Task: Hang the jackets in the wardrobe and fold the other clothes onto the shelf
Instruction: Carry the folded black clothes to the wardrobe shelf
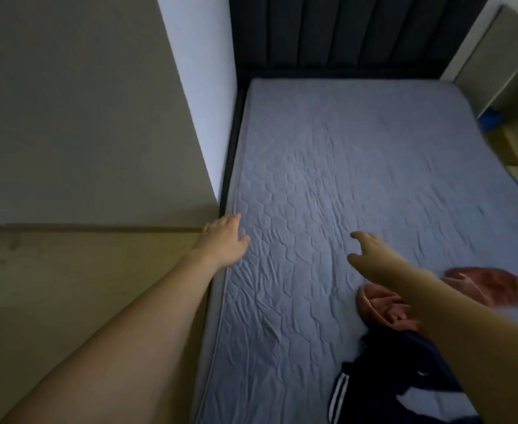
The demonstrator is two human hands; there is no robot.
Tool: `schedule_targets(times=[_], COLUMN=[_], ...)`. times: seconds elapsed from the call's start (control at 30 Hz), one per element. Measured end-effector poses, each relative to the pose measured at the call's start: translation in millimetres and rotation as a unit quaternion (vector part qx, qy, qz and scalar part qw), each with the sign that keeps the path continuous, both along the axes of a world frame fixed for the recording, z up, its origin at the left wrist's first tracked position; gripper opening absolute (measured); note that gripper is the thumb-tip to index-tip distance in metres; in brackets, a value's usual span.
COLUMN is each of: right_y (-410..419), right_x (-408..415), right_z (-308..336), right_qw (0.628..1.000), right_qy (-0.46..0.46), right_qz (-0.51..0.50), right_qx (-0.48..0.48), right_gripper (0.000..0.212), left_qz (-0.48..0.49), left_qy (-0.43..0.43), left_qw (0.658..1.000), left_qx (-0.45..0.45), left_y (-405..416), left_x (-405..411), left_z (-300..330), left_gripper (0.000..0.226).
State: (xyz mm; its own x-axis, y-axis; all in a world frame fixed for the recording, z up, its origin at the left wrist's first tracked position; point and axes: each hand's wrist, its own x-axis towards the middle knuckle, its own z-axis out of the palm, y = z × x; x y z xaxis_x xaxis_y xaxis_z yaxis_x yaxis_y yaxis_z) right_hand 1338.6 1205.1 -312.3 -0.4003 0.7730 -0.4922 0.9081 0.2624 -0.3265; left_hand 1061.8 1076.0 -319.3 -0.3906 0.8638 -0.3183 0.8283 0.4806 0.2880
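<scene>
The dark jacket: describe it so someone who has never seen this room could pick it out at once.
Start at the mattress with its grey-blue quilted cover, then go to its near right corner, under the right forearm. The dark jacket lies crumpled there, right beside the pink garment. It alone is navy-black with white stripes.

Blue hexagon-quilted mattress (358, 166), pink garment (386, 307), white-striped navy jacket (383, 371)

left hand (225, 240) empty, at mattress (358, 154) edge | right hand (366, 250) empty above it | pink garment (386, 310), navy jacket (389, 371) near corner
</scene>
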Motion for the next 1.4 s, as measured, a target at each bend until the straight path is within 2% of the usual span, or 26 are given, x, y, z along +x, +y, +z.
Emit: schedule_targets(times=[0.13, 0.2, 0.3, 0.4, 0.47, 0.57, 0.63, 0.7, 0.73, 0.8, 0.83, 0.9, 0.97, 1.03, 1.1, 1.13, 1.2, 1.27, 1.3, 1.33, 1.4], right_y=[32, 45, 57, 68, 65, 48, 37, 30, 30, 29, 30, 33, 41, 47, 47, 43, 33, 20, 10, -1, -19], right_x=[80, 127, 193, 252, 278, 293, 296, 291, 287, 278, 273, 262, 250, 238, 220, 210, 186, 154, 137, 120, 90], right_z=[-85, -128, -195, -276, -326, -384, -411, -424, -426, -429, -428, -420, -411, -401, -391, -385, -374, -365, -361, -357, -349], right_qw=[0.998, 0.996, 0.994, 0.988, 0.983, 0.982, 0.982, 0.976, 0.973, 0.969, 0.972, 0.984, 0.995, 0.995, 0.992, 0.993, 0.997, 0.987, 0.974, 0.961, 0.946], right_qy=[-0.029, -0.011, 0.008, -0.081, -0.093, -0.095, -0.112, -0.147, -0.161, -0.167, -0.159, -0.128, -0.091, -0.093, -0.109, -0.099, -0.039, 0.011, 0.005, -0.01, -0.043], right_qz=[0.0, -0.03, -0.013, -0.001, 0.012, 0.062, 0.108, 0.143, 0.16, 0.182, 0.171, 0.114, 0.032, 0.026, 0.049, 0.051, 0.059, 0.153, 0.217, 0.269, 0.321], right_qx=[-0.055, -0.078, -0.107, -0.133, -0.16, -0.154, -0.107, -0.066, -0.047, -0.024, -0.025, -0.038, -0.036, -0.015, 0.029, 0.05, 0.041, -0.037, -0.06, -0.06, 0.0], right_gripper=[0.062, 0.051, 0.03, 0.048, 0.055, 0.068, 0.082, 0.086, 0.079, 0.053, 0.043, 0.029, 0.027, 0.034, 0.037, 0.04, 0.07, 0.099, 0.107, 0.113, 0.119], left_qz=[0.029, 0.035, 0.035, 0.024, 0.038, 0.057, 0.011, -0.028, -0.028, -0.004, 0.013, 0.07, 0.158, 0.235, 0.253, 0.244, 0.234, 0.246, 0.253, 0.253, 0.241], left_qy=[-0.073, -0.1, -0.156, -0.214, -0.249, -0.289, -0.256, -0.225, -0.238, -0.271, -0.268, -0.226, -0.158, -0.111, -0.111, -0.114, -0.119, -0.148, -0.165, -0.181, -0.199], left_qw=[0.995, 0.99, 0.977, 0.953, 0.931, 0.887, 0.877, 0.872, 0.867, 0.877, 0.89, 0.921, 0.948, 0.952, 0.952, 0.957, 0.964, 0.957, 0.951, 0.947, 0.945], left_qx=[-0.068, -0.095, -0.14, -0.214, -0.266, -0.356, -0.407, -0.435, -0.436, -0.397, -0.369, -0.311, -0.228, -0.162, -0.127, -0.105, -0.033, 0.043, 0.066, 0.083, 0.099], left_y=[30, 48, 69, 78, 74, 55, 39, 25, 20, 11, 7, 2, -4, -12, -21, -23, -21, -14, -10, -8, -8], left_x=[79, 127, 205, 280, 323, 371, 393, 403, 404, 399, 389, 358, 312, 265, 227, 214, 201, 191, 187, 181, 164], left_z=[-99, -151, -233, -316, -366, -424, -447, -457, -459, -459, -456, -445, -430, -412, -392, -383, -362, -337, -322, -308, -278], left_gripper=[0.07, 0.068, 0.057, 0.052, 0.057, 0.089, 0.109, 0.103, 0.086, 0.038, 0.026, 0.023, 0.024, 0.016, 0.004, 0.004, 0.02, 0.034, 0.036, 0.036, 0.024])
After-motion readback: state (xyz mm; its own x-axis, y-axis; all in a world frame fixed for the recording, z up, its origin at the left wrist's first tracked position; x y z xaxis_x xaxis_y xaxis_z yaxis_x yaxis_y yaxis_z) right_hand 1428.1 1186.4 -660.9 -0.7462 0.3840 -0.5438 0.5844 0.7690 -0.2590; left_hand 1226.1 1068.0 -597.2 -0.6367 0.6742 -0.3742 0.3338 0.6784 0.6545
